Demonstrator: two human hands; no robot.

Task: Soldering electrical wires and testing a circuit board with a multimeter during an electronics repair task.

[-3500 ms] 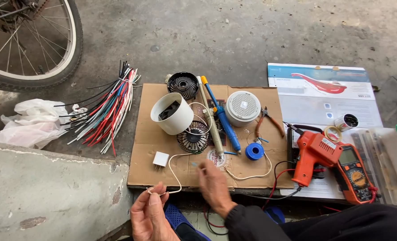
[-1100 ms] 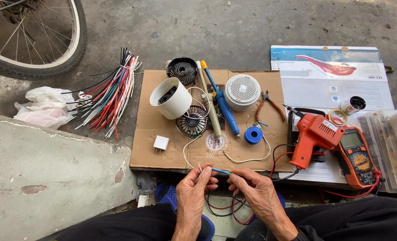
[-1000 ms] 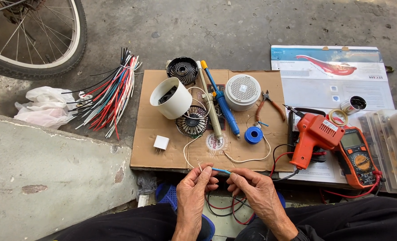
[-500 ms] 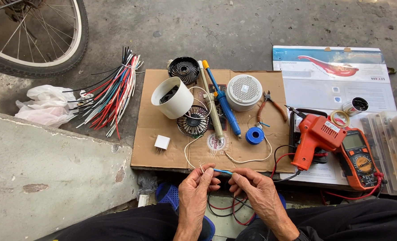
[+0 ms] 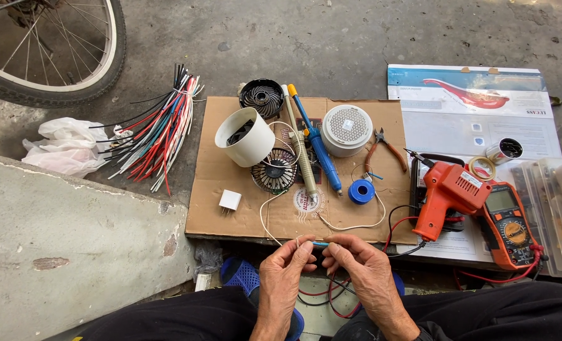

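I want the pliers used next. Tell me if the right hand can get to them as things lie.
Probably yes. The pliers lie uncovered on the cardboard, ahead of the right hand, with only the solder spool and a thin white wire between. But both hands pinch a blue-tipped wire, which the right must drop first.

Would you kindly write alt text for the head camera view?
Two bare hands, left hand and right hand, pinch a thin white wire with a blue sleeve at the near edge of a cardboard sheet strewn with fan parts and tools.
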